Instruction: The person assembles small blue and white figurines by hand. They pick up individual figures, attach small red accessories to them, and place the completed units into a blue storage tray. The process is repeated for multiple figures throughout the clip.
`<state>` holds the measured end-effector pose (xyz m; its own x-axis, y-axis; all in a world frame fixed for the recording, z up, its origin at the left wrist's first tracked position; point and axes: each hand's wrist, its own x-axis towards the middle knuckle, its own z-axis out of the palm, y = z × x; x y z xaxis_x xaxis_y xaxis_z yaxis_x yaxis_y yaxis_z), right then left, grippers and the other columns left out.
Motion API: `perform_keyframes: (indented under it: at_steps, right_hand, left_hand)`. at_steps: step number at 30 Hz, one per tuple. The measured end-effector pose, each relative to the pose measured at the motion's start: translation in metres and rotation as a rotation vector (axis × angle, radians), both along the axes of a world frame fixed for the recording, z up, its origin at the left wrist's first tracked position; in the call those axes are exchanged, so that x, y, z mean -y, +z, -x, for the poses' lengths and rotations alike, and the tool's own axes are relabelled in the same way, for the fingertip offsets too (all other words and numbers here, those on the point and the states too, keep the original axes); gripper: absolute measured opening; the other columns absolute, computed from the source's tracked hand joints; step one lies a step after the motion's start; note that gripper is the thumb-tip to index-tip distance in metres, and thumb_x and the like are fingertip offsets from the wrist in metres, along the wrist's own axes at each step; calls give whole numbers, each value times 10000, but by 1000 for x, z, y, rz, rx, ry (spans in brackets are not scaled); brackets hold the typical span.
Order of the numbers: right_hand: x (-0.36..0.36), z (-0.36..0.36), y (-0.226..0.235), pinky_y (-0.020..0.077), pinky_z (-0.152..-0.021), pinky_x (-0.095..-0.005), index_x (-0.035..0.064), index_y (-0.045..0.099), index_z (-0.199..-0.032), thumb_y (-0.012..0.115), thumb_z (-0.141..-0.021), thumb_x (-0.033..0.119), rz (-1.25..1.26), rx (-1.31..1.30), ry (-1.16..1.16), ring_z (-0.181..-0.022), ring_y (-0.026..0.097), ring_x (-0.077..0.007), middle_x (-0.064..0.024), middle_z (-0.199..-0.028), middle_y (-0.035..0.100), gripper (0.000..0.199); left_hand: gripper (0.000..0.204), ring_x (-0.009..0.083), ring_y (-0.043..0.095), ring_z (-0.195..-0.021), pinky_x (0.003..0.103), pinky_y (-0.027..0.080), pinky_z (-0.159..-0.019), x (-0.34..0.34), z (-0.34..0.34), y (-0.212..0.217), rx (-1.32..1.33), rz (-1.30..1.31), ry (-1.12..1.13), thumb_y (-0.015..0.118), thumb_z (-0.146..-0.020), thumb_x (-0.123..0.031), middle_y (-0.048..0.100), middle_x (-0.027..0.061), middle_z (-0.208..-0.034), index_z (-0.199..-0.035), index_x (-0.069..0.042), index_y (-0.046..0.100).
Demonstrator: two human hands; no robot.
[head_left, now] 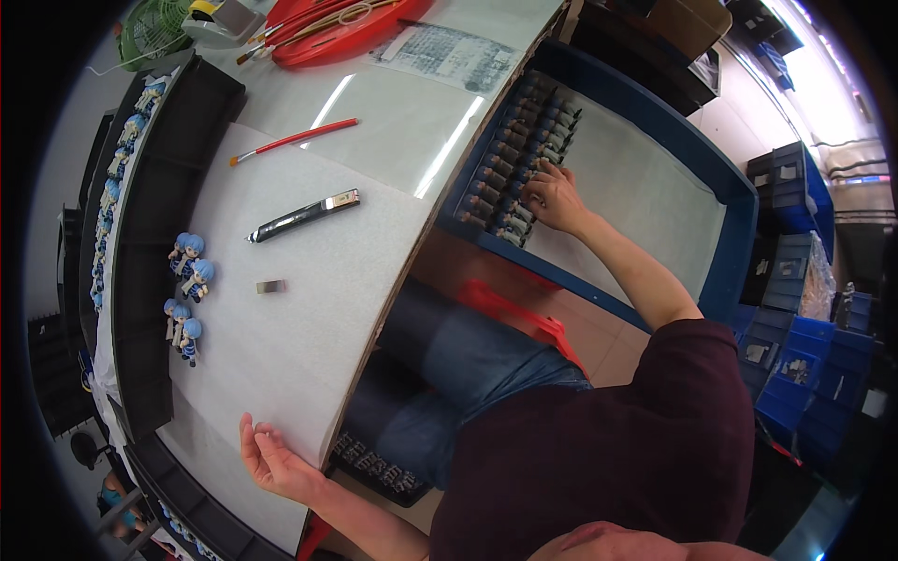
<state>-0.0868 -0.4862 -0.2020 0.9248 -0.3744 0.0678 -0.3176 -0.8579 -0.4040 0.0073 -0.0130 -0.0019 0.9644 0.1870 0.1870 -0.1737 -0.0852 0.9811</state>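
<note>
My right hand (554, 198) reaches into a blue tray (739, 201), its fingertips bent around a small figurine in the packed rows. The gripped piece is mostly hidden by the fingers. Dark and pale figurines (496, 164) stand close together along the tray's left side. Over the near edge of the white-covered table (309, 355), my left hand (276, 463) is held palm up, fingers loosely bent and apart, with nothing in it. Ahead of it on the table are several blue-haired figurines (193, 271), a small pale block (271, 286) and a black-and-silver pen-shaped tool (304, 217).
A red-handled brush (295, 142) lies farther back, near a red dish (337, 33) with more brushes and a printed sheet (449, 61). A black rack (150, 252) with blue-haired figurines on top borders the table's left. Blue bins (795, 365) are stacked at right.
</note>
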Motion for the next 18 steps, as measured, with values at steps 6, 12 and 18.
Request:
perform_keyframes:
  at_steps: [6,12,18]
  right_hand:
    - [8,-9,5,309,-973,-461,103,646,-872,557,-684,84,-161,46,-73,-1151,465,-334,-101,-1103,570,209]
    - [38,-31,-18,446,-852,-429,61,554,-1067,576,-672,109,-216,215,-385,-1030,533,-354,-192,-1124,523,398]
    - [65,-42,-19,466,-840,-410,36,542,-1105,573,-691,123,-151,61,-386,-966,570,-381,-251,-1039,575,424]
  left_hand:
    - [187,122,545,-821,209,449,-700,-5,-1,-3,12,24,-15,498,-878,-17,544,149,-1193,-1045,54,545]
    - [212,121,546,-863,218,457,-736,-9,-1,-3,20,39,-79,501,-896,-30,545,142,-1192,-1090,42,546]
    - [209,119,547,-859,215,461,-732,-11,-2,-5,17,37,-61,505,-893,-28,548,140,-1185,-1087,37,549]
